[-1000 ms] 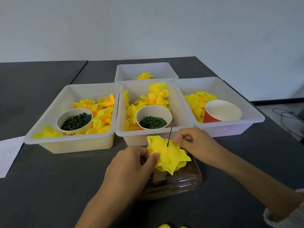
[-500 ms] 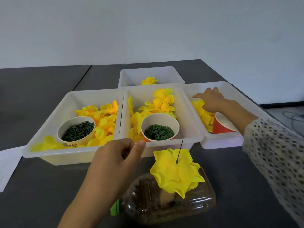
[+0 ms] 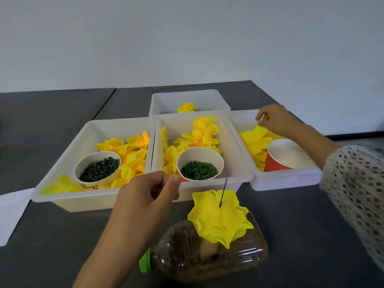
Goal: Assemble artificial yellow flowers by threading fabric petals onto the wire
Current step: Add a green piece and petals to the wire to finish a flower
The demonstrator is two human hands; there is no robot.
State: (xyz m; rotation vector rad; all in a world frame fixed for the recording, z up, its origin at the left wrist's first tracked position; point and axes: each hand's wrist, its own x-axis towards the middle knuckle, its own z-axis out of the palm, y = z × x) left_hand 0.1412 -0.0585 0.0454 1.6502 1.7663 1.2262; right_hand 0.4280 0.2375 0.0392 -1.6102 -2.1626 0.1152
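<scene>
Since my right hand (image 3: pixel 274 119) left the flower on the wire a second ago, it has reached into the tray at the bench's right edge (image 3: pixel 291 179) and now has lifted a little at the tray's far wall, fingertips pinched together over the loose petals (image 3: pixel 254 140); whether a petal is actually caught I cannot tell, maybe a pale sliver at the fingertips. My left hand (image 3: pixel 149 196) came off the flower too, sits in front of the middle tray (image 3: pixel 239 163), fingers curled, thumb against forefinger, nothing visible in it. I read this as fetching the next petal layer, the last one being seated.

The half-built flower (image 3: pixel 220 217) stands free near the bench's near edge, thin dark wire (image 3: pixel 223 192) poking upright through its centre, stuck into a clear plastic bottle (image 3: pixel 207 256) lying on its side, green cap, brown filling. Petals are floppy matte fabric, ruffled edges, bright yellow. Trays are translucent white plastic, rectangular. Paper cup in the middle tray (image 3: pixel 200 163) holds small dark green rings; the red cup (image 3: pixel 284 154) looks empty. Left tray cup (image 3: pixel 97 169) holds dark green bits. One finished flower (image 3: pixel 187 107) in the far tray
</scene>
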